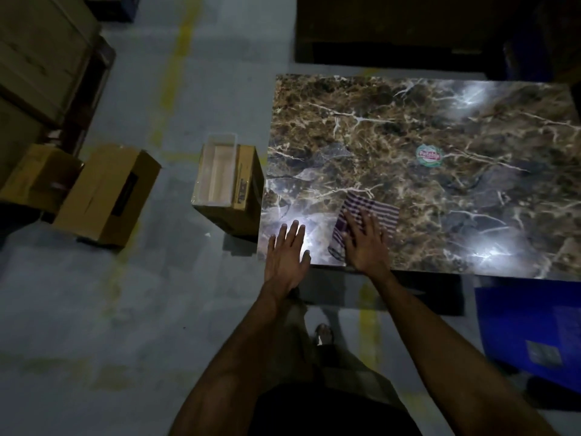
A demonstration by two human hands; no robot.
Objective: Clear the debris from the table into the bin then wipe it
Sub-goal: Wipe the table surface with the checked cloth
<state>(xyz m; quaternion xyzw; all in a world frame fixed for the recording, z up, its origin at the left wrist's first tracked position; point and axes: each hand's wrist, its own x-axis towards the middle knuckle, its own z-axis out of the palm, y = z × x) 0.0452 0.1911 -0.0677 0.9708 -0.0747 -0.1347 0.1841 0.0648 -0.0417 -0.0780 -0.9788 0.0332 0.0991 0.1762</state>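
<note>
A brown marble-patterned table [440, 121] fills the right half of the view. My right hand [366, 243] lies flat, fingers spread, pressing a purple-and-white striped cloth [377, 212] onto the table near its front left corner. My left hand [287, 254] rests flat and open on that front left corner, touching nothing else. A round green-and-red sticker [429, 156] sits near the table's middle. Beside the table's left edge a cardboard box [245, 190] stands on the floor with a white tray [218, 174] in it.
An open cardboard box [110, 196] lies on the floor at left, with stacked cartons [41, 58] behind it. A blue crate [531, 328] stands under the table's front right. Yellow lines mark the grey floor. My foot [323, 335] shows below the table's edge.
</note>
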